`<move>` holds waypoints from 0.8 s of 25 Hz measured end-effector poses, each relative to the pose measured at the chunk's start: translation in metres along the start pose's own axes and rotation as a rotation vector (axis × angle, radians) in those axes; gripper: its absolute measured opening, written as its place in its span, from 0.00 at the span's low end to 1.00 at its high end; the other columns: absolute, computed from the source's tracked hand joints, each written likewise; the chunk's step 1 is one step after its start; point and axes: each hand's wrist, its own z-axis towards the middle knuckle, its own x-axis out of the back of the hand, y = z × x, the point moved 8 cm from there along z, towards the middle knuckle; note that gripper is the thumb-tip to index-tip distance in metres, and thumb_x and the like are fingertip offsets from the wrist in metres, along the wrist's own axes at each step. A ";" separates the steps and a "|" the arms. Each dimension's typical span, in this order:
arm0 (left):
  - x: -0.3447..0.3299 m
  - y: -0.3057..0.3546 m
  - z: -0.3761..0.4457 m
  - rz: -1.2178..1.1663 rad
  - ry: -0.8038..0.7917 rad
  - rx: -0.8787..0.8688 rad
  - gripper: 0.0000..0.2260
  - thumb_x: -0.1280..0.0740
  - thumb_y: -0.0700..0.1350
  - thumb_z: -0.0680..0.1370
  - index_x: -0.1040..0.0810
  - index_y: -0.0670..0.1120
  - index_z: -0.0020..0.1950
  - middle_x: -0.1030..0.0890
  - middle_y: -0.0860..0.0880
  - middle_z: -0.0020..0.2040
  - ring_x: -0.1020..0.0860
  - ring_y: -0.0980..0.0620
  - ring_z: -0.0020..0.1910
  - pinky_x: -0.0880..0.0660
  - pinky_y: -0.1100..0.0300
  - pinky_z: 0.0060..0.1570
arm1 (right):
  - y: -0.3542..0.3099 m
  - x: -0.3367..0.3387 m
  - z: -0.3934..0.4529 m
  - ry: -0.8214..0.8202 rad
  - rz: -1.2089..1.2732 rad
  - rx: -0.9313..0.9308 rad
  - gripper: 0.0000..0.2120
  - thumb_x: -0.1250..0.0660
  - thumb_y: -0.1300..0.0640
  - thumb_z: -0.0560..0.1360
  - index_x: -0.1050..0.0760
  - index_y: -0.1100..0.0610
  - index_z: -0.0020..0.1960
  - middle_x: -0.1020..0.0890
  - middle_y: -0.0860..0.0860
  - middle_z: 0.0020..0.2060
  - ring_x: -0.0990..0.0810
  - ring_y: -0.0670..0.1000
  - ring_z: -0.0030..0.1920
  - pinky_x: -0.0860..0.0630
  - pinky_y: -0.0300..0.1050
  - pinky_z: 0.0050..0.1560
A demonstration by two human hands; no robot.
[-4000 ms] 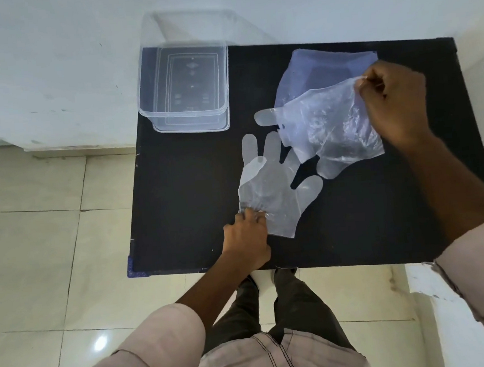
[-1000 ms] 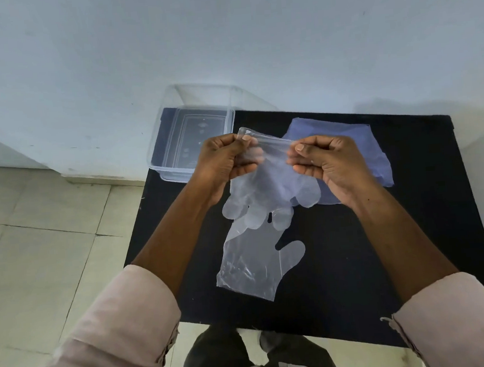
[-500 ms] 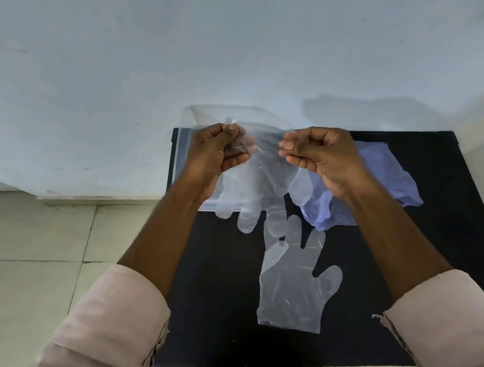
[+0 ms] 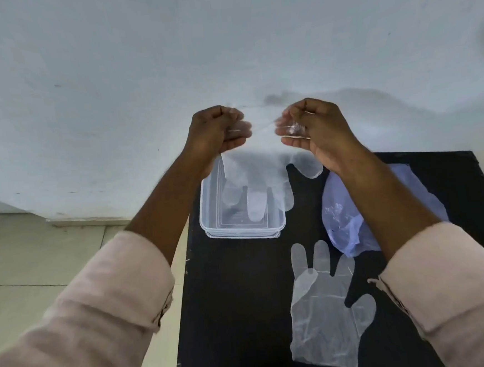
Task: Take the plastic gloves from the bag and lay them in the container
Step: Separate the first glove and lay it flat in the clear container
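Note:
A clear plastic glove (image 4: 256, 182) hangs fingers-down above the clear container (image 4: 240, 231) at the table's far left. My left hand (image 4: 216, 131) pinches the left corner of its cuff and my right hand (image 4: 313, 128) pinches the right corner, stretching the cuff between them. The glove's fingertips dangle inside the container's outline; its thumb pokes out to the right. A second clear glove (image 4: 327, 307) lies flat on the black table (image 4: 238, 299), fingers pointing away from me. The bluish plastic bag (image 4: 345, 221) lies crumpled to the right, partly hidden by my right forearm.
A white wall stands directly behind the table and container. Pale floor tiles lie to the left, below the table's left edge. My pink sleeves cover the lower corners of the view.
Both hands have lifted the glove higher and carried it left over the container. The view has tilted up toward the wall. The flat glove and bag have stayed on the table.

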 end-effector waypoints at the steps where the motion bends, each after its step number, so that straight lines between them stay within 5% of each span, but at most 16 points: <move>1: 0.003 0.005 0.010 0.018 0.016 -0.003 0.08 0.37 0.42 0.81 0.22 0.43 0.43 0.15 0.42 0.43 0.15 0.48 0.41 0.18 0.56 0.46 | -0.004 -0.005 0.012 0.028 -0.022 0.010 0.09 0.38 0.62 0.79 0.23 0.57 0.41 0.16 0.58 0.44 0.15 0.56 0.44 0.19 0.50 0.48; 10: 0.027 0.066 0.026 0.053 0.111 -0.320 0.08 0.37 0.42 0.80 0.22 0.43 0.44 0.15 0.41 0.44 0.15 0.46 0.42 0.19 0.57 0.43 | -0.047 -0.030 0.026 0.171 -0.033 0.402 0.09 0.42 0.65 0.75 0.27 0.58 0.40 0.17 0.65 0.44 0.15 0.57 0.46 0.19 0.49 0.47; 13: 0.037 0.014 0.013 0.113 0.130 -0.293 0.08 0.38 0.38 0.80 0.23 0.42 0.42 0.16 0.41 0.43 0.16 0.47 0.42 0.20 0.55 0.43 | 0.005 -0.038 0.018 0.158 -0.123 0.428 0.10 0.41 0.64 0.76 0.30 0.54 0.38 0.19 0.57 0.38 0.16 0.55 0.46 0.21 0.52 0.46; 17: 0.050 -0.076 0.012 0.392 0.126 -0.182 0.09 0.36 0.39 0.77 0.23 0.46 0.38 0.17 0.44 0.37 0.18 0.44 0.39 0.20 0.50 0.46 | 0.086 -0.048 0.015 0.077 -0.338 0.383 0.07 0.39 0.64 0.77 0.28 0.62 0.40 0.20 0.50 0.37 0.19 0.47 0.42 0.26 0.39 0.45; 20: 0.046 -0.109 0.015 0.753 0.074 -0.190 0.10 0.36 0.45 0.80 0.23 0.41 0.41 0.21 0.45 0.34 0.23 0.44 0.35 0.29 0.65 0.38 | 0.125 -0.053 0.016 0.040 -0.529 0.331 0.06 0.39 0.65 0.78 0.27 0.65 0.43 0.18 0.55 0.38 0.22 0.46 0.38 0.27 0.36 0.40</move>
